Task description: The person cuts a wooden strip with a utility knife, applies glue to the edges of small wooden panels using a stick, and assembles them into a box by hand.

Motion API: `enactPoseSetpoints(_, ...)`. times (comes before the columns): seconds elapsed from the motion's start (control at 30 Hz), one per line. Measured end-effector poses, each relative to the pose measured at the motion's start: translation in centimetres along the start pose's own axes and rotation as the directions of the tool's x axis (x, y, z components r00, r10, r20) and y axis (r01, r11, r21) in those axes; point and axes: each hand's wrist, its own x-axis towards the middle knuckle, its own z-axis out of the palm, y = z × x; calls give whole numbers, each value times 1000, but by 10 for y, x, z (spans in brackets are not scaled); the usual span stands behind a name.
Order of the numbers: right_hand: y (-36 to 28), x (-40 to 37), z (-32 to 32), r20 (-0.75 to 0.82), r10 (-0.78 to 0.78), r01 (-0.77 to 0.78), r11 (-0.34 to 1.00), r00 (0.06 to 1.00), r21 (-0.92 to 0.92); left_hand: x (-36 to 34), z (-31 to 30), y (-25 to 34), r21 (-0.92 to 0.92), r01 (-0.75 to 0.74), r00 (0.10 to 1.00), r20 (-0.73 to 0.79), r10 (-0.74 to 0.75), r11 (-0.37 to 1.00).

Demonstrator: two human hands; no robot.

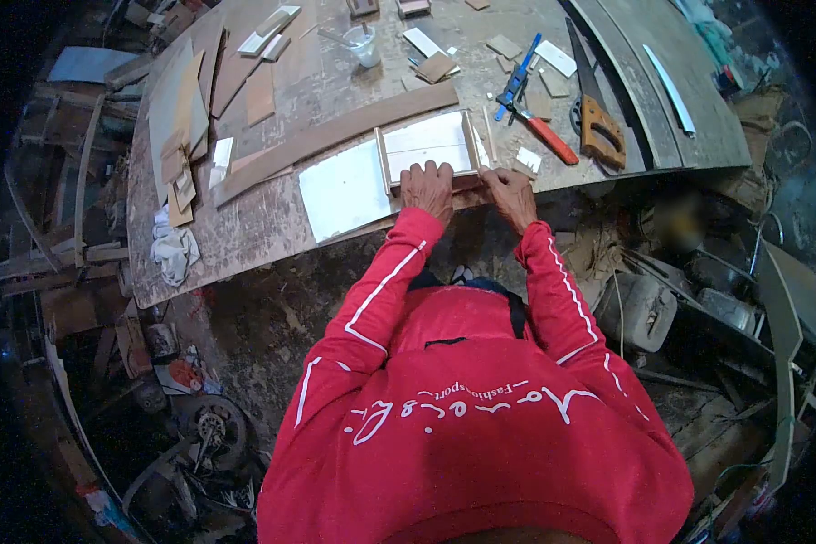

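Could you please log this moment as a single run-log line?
left hand: on near rail of framed white panel | right hand: at its right near corner | nearby: bar clamp, handsaw | surface: workbench

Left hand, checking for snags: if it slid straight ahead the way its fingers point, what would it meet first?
The left hand rests on the wooden frame; straight on lies its white panel, then likely the long strip.

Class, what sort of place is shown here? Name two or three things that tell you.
Probably a carpentry workshop: a hand saw and a clamp lie on a worn workbench strewn with wood offcuts, and the left hand and right hand rest on a small wooden frame.
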Motion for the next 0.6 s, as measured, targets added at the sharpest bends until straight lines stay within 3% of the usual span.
enactPoseSetpoints(0.2, 7, 5, 3, -1, -18, 18, 1000, 1000, -3, -1, 2, -1, -30, -9, 1000, -30, 8, 1000)
enactPoseSetpoints(0.47, 10, 8, 5, -30, -80, 79, 996, 996, -40, 2, -8, 0, -28, 27, 998, 66, -25, 999)
enactPoseSetpoints(0.6, -5, 1, 0, 18, 16, -16, 1000, 1000, -2, 0, -15, -6, 9, 3, 990, 143, -5, 1000)
